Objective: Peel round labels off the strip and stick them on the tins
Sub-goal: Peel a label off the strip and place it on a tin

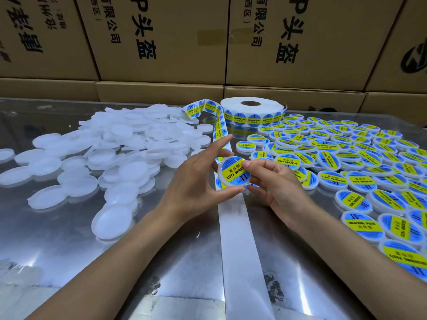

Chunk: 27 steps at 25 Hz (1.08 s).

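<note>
White, round and shallow, the tin [233, 172] is held above the backing strip [238, 239], near the table's [69, 239] middle. Its top carries a glossy blue-and-yellow round label [235, 170]. Left hand [196, 179] grips the tin's rim between thumb and curled fingers; right hand [275, 183] pinches the opposite rim, thumb tip pressing the label edge. Beyond the tin, the label roll [251, 112] lies flat, its strip looping toward the hands. Left of the tin lies a heap of plain translucent tins [111, 146]; right of it, labelled tins [360, 162] cover the reflective metal surface. Brown cardboard boxes [161, 42] stand behind the roll.
</note>
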### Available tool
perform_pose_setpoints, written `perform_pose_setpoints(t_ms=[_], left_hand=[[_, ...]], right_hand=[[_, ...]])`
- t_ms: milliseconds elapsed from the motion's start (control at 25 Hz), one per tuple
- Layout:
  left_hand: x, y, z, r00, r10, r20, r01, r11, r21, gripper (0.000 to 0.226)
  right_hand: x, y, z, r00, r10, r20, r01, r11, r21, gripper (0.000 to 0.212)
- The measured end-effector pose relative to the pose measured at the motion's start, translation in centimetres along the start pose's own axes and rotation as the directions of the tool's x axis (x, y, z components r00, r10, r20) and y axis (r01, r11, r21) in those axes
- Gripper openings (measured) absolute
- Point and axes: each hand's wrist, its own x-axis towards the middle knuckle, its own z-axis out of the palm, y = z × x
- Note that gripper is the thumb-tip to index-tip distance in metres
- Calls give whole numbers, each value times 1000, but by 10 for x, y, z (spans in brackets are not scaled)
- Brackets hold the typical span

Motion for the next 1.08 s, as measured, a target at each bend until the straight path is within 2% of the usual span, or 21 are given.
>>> perform_pose_setpoints(t_ms=[520,560,640,680,760,840,920,1000,1080], left_hand=[[2,4,-2,998,-9,-69,8,1000,-13,87],[2,4,-2,997,-2,-73,1,1000,-12,86],[2,5,-2,997,7,-79,-8,1000,-11,85],[2,7,-2,997,7,-81,-9,1000,-14,85],[2,9,-3,996,5,-86,-8,999,-32,85],[1,12,-2,997,-8,-81,4,998,-55,86],[0,16,-2,998,-22,-63,17,997,-77,88],[0,18,0,998,-33,-49,28,995,-91,89],[0,19,1,998,-39,-44,35,995,-97,92]], right_hand=[[-3,1,10,974,-219,-66,208,968,-142,10],[-4,0,10,976,-210,-59,201,970,-136,20],[-4,-3,5,986,-165,-16,163,981,-107,54],[-3,-4,3,989,-145,0,144,985,-99,64],[-4,-6,1,995,-91,36,93,993,-77,67],[-8,-6,6,989,-18,144,28,997,-68,60],[-10,0,12,961,43,273,-13,994,-110,39],[-11,3,13,953,62,297,-30,993,-112,27],[-7,5,12,967,43,251,-15,994,-110,20]])
